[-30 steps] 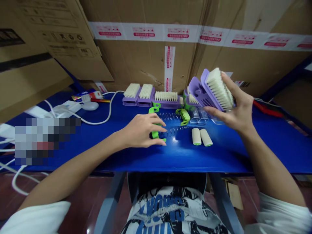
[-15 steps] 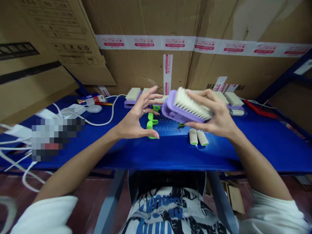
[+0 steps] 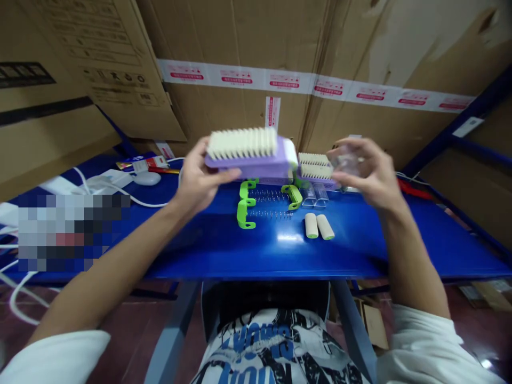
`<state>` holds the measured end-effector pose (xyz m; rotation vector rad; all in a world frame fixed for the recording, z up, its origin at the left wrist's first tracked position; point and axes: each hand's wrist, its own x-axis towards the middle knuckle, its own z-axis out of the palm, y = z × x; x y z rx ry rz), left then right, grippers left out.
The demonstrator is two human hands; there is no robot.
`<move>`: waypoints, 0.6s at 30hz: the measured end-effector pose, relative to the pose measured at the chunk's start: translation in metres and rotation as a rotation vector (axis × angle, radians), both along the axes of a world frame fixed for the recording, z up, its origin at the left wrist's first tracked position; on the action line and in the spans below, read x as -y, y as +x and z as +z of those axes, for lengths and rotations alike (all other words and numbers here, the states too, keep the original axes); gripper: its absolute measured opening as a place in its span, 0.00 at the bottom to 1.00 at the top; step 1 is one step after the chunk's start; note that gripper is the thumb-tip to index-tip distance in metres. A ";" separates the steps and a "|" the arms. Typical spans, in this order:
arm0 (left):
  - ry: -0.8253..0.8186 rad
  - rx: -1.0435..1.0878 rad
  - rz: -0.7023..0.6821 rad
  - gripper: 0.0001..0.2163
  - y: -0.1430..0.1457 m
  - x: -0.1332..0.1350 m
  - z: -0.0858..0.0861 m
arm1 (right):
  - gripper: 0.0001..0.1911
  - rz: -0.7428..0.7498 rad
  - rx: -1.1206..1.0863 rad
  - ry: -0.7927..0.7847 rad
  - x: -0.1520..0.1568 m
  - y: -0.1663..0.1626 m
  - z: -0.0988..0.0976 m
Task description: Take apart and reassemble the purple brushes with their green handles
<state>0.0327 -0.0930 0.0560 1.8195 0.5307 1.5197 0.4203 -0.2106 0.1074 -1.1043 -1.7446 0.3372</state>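
My left hand (image 3: 202, 176) is closed around one end of a purple brush (image 3: 248, 152), whose cream bristles face up. A whitish part shows at the brush's right end. My right hand (image 3: 374, 168), apart from the brush, pinches a clear plastic piece (image 3: 348, 161); its exact shape is blurred. Below the brush lie bright green brackets (image 3: 242, 215) beside rows of small metal pins or screws (image 3: 272, 215). Clear plastic covers (image 3: 314, 196) rest near them. Two cream rollers (image 3: 311, 226) with green ends lie closer to me.
More purple brushes (image 3: 316, 165) stand at the back of the blue table (image 3: 224, 253), against cardboard (image 3: 232, 106). On the left are a white mouse (image 3: 150, 177), white cables (image 3: 146, 202) and a pixelated patch. A red object (image 3: 414, 189) lies at the back right.
The purple brush has passed from my right hand to my left and moved left. My right hand now holds a clear plastic piece. The view has shifted slightly.
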 end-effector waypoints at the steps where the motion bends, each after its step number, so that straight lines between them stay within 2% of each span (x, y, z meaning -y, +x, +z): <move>1: 0.013 0.014 0.009 0.38 -0.008 -0.011 0.002 | 0.46 -0.067 -0.002 0.043 -0.001 0.017 0.001; 3: 0.038 0.015 0.013 0.33 -0.021 -0.031 0.003 | 0.49 -0.153 0.149 -0.030 -0.004 0.050 -0.002; 5: 0.029 0.002 0.014 0.31 -0.027 -0.043 0.000 | 0.45 -0.183 0.450 -0.217 -0.008 0.071 -0.011; 7: -0.027 0.044 0.017 0.32 -0.026 -0.047 -0.006 | 0.46 -0.183 0.726 -0.397 -0.014 0.078 -0.023; 9: -0.090 0.118 0.012 0.36 -0.019 -0.045 -0.012 | 0.55 -0.191 0.859 -0.498 -0.018 0.073 -0.034; 12: -0.133 0.183 -0.011 0.40 -0.008 -0.040 -0.016 | 0.60 -0.204 0.862 -0.545 -0.020 0.064 -0.042; 18: -0.183 0.200 -0.041 0.40 -0.002 -0.035 -0.017 | 0.47 -0.196 0.759 -0.502 -0.023 0.066 -0.048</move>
